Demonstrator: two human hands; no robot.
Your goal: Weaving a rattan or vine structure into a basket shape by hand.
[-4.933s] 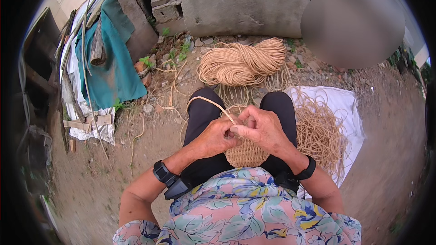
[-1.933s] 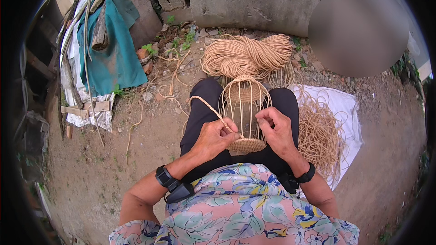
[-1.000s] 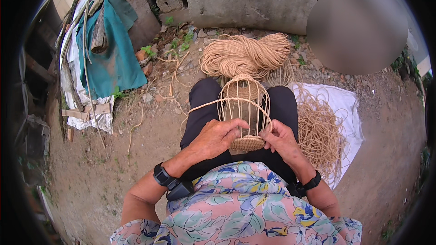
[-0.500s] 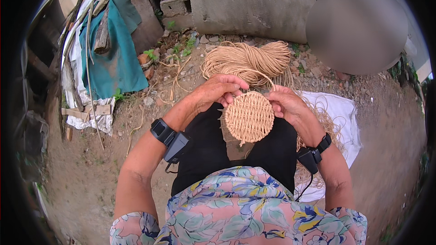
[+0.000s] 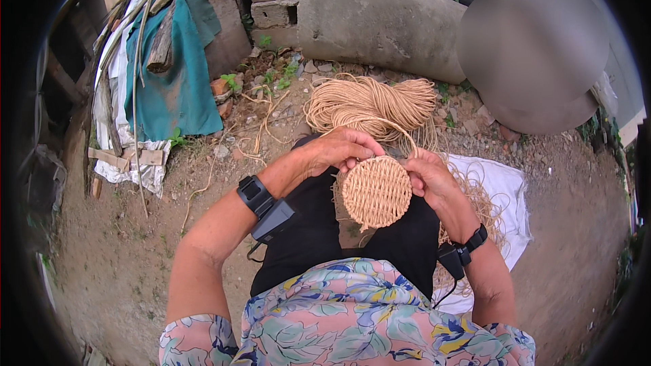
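A round woven disc [image 5: 376, 193] of tan cord hangs between my two hands, above my lap, its woven face toward me. My left hand [image 5: 348, 150] pinches its upper left rim, thumb and fingers closed together. At the upper right rim my right hand [image 5: 431, 175] is closed on a strand of tan cord [image 5: 400, 131] beside the disc. This strand loops up toward a large coiled hank of cord [image 5: 373, 103] on the ground just beyond my hands. My fingertips partly hide the disc's top edge.
A white sheet [image 5: 510, 196] with loose tangled cord [image 5: 483, 207] lies on the ground to my right. Beyond the hank is a big concrete cylinder [image 5: 380, 24]. A teal cloth [image 5: 169, 85] drapes over stacked wood at the left. Stray cord [image 5: 261, 132] lies on the dirt.
The view has shifted, so the surroundings sit a little lower in the picture. Both hands still hold the disc and cord, with only slight finger movement.
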